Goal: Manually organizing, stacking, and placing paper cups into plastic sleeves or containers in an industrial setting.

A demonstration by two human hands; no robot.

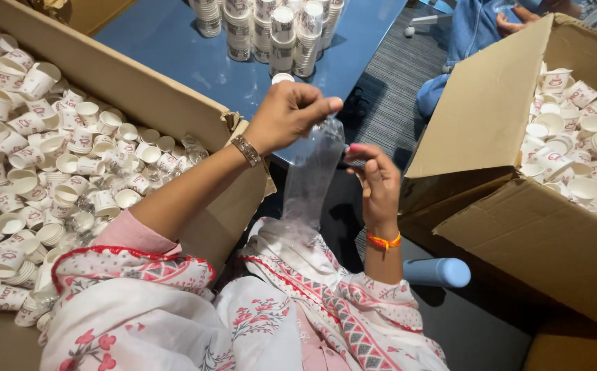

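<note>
From the head camera: your left hand [288, 113], up at centre frame, pinches the top of a clear, crinkled plastic sleeve bag [314, 175], fingers clenched on its edge. Your right hand [375, 182], just right of centre, grips the same bag's side, so it hangs stretched between both hands over your lap. An open cardboard box of small white paper cups [51, 158] fills the left of the frame; stacked paper cups [271, 31] stand on the blue table [175, 48] at the top.
</note>
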